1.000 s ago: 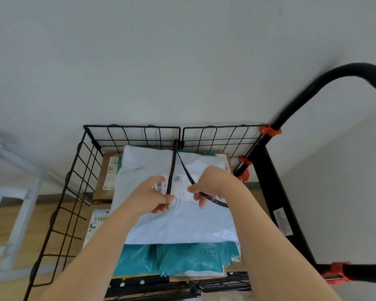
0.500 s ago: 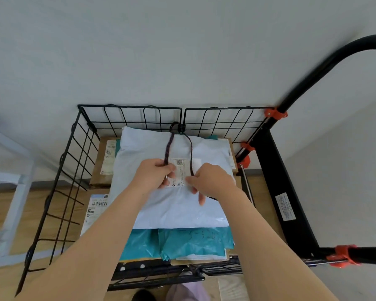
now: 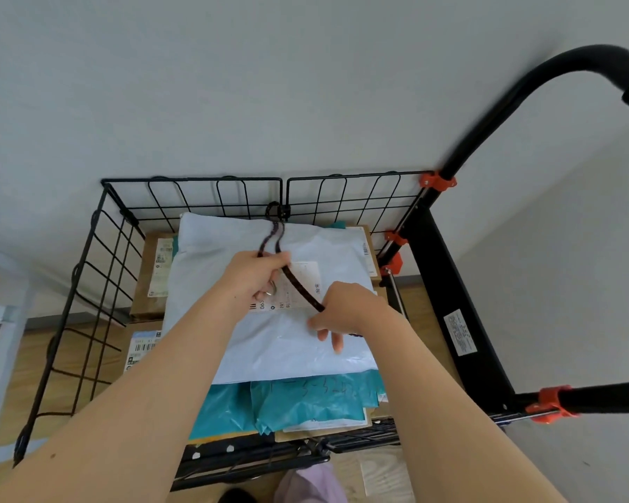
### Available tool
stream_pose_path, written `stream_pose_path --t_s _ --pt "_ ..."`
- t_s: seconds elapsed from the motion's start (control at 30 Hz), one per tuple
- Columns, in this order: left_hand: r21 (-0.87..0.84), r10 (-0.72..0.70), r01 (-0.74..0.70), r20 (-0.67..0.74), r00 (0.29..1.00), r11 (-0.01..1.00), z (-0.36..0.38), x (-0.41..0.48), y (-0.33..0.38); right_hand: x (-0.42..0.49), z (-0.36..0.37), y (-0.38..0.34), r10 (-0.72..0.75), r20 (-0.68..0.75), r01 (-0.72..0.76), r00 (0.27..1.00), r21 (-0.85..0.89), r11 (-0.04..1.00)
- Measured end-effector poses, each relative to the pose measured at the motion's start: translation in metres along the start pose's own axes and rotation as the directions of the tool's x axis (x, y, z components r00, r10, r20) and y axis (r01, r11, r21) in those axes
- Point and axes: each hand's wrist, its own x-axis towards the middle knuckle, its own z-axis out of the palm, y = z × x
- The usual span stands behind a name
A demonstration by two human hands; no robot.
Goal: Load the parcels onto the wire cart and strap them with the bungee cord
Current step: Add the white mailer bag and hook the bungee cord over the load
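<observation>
A black wire cart (image 3: 88, 270) holds a stack of parcels. A white poly mailer (image 3: 280, 350) lies on top, over teal mailers (image 3: 305, 404) and brown boxes (image 3: 149, 277). A dark braided bungee cord (image 3: 300, 286) is looped round the cart's far rail and runs back over the white mailer. My left hand (image 3: 255, 277) grips one strand, with a metal hook showing under its fingers. My right hand (image 3: 342, 310) pinches the other strand lower down and to the right.
The cart's black handle (image 3: 494, 121) with orange clamps rises on the right. A white wall stands behind the cart. A pale frame (image 3: 4, 321) stands at the left on the wooden floor. A labelled parcel (image 3: 142, 348) lies low in the cart's left side.
My right hand has moved down and to the right along the cord, drawing its strand out. My left hand stays on the other strand near the label.
</observation>
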Motion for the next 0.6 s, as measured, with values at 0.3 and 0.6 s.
stream_pose_path --t_s 0.3,0.6 --pt "-0.046 0.013 -0.019 -0.131 0.991 0.999 -0.017 0.001 0.002 0.004 -0.016 0.032 0.296 -0.340 -0.305 0.893 0.030 0.952" --pt "-0.064 -0.011 0.005 -0.103 0.995 0.998 -0.022 0.004 -0.001 0.006 -0.028 0.032 0.181 -0.059 -0.120 0.982 0.543 0.831"
